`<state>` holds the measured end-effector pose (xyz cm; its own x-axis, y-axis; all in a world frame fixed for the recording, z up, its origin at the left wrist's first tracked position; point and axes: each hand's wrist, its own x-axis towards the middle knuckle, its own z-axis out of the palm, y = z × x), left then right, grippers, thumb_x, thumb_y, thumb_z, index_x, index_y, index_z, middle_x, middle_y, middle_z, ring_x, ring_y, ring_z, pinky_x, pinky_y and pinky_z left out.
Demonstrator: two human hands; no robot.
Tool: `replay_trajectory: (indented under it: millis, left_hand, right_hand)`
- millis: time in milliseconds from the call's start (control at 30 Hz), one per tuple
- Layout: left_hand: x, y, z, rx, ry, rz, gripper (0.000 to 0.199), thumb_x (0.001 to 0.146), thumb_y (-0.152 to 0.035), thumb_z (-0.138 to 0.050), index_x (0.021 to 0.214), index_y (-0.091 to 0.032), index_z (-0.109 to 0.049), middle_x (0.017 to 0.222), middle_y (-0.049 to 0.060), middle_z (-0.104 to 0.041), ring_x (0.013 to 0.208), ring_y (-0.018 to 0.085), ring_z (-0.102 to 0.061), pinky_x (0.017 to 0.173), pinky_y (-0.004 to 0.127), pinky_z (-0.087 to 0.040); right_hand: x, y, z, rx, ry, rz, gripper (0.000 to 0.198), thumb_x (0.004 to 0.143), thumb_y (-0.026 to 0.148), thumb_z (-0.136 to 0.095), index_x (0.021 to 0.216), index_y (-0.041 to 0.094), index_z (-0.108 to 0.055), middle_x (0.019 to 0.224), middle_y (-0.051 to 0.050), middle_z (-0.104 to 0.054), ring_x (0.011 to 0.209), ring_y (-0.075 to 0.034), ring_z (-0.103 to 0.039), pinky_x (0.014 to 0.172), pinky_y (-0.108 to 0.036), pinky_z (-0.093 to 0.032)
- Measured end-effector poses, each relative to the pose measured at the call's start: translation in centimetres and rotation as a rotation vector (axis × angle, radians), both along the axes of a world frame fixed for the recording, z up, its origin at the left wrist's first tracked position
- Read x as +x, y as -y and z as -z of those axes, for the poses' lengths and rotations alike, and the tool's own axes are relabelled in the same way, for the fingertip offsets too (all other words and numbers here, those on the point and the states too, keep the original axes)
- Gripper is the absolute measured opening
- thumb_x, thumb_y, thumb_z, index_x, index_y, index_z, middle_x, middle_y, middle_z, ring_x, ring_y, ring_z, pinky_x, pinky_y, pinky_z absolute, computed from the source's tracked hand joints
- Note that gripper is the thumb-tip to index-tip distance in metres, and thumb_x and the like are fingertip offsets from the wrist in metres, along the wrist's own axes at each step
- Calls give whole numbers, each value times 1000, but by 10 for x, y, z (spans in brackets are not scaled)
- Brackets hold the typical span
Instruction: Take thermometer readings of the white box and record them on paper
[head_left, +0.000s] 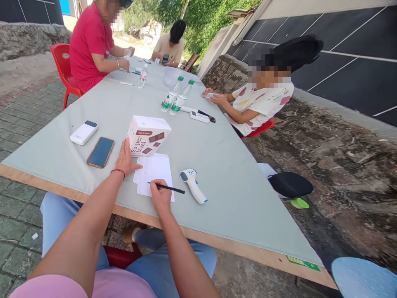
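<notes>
In the head view my right hand (161, 196) grips a black pen (170, 188) over white paper sheets (156, 169) near the table's front edge. The pen's tip is at the upper sheet. Fingers stretched out, my left hand (126, 159) rests against the lower left side of a white and brown box (149, 136) marked "Super Meal", its thumb reaching onto the paper. The box stands upright just behind the sheets. Right of the paper lies a white forehead thermometer (192, 184). Left of my left hand are a phone (101, 152) and a white power bank (84, 132).
Two water bottles (175, 97) stand mid-table, near a white handheld device (199, 116). Another bottle (142, 77) and a translucent basin (176, 76) are farther back. Co-workers sit left, right and at the far end. A blue stool (364, 277) is at lower right.
</notes>
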<state>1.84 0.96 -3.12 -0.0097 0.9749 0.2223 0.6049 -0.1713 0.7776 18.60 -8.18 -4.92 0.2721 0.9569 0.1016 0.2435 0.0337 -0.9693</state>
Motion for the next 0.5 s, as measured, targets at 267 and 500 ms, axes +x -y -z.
replay_trajectory:
  millis: [267,500]
  left_hand:
    - [1,1,-1,12,25,-2,141,53,-25,-89,152,-26,13,162,13,3,149,31,0,121,49,-13]
    - [-8,-14,-5,-23,245,-189,131,60,-42,-85,153,-21,5,157,21,-22,137,38,-33,110,53,-29]
  right_hand:
    - [-1,-1,5,11,55,-22,18,66,38,-52,68,21,-57,60,1,-58,60,-17,-50,61,-31,-43]
    - [11,-1,6,218,153,193,24,84,38,-46,89,19,-60,84,-5,-62,80,-19,-56,76,-33,-45]
